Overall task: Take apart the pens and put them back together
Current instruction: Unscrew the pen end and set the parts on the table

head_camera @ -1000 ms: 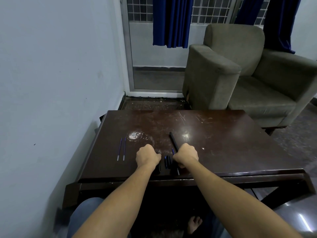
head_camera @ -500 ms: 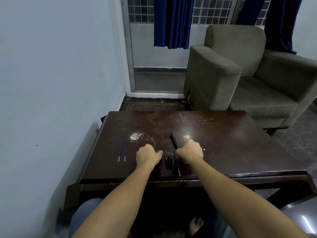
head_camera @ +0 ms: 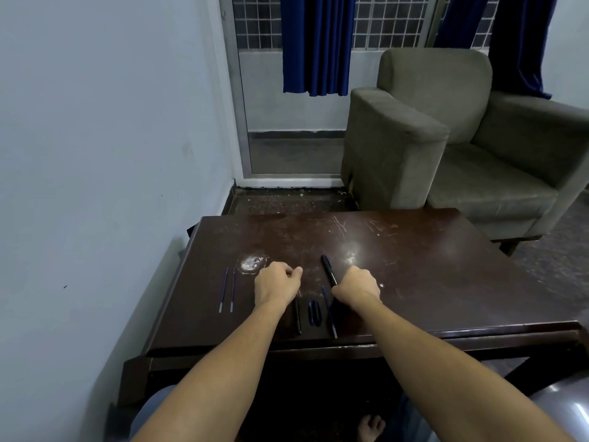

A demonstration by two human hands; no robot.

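Head view, looking down at a dark wooden table (head_camera: 446, 282) with both bare forearms reaching onto it. The right hand (head_camera: 357, 287) is curled round the near end of a black pen (head_camera: 328, 269), which lies slanted on the tabletop and points away from the person. Left of that pen, the left hand (head_camera: 277, 287) is a closed fist resting on the wood. Whether it holds anything small cannot be told from this angle.

Nearer the person than the pen lie loose parts: a thin blue refill (head_camera: 330, 312), two short dark pieces (head_camera: 314, 312) side by side, and a slim black barrel (head_camera: 297, 317) partly under the left wrist. Far left of the pen, two more blue refills (head_camera: 228, 290) lie parallel. Beyond the pen stands a grey armchair (head_camera: 430, 138).
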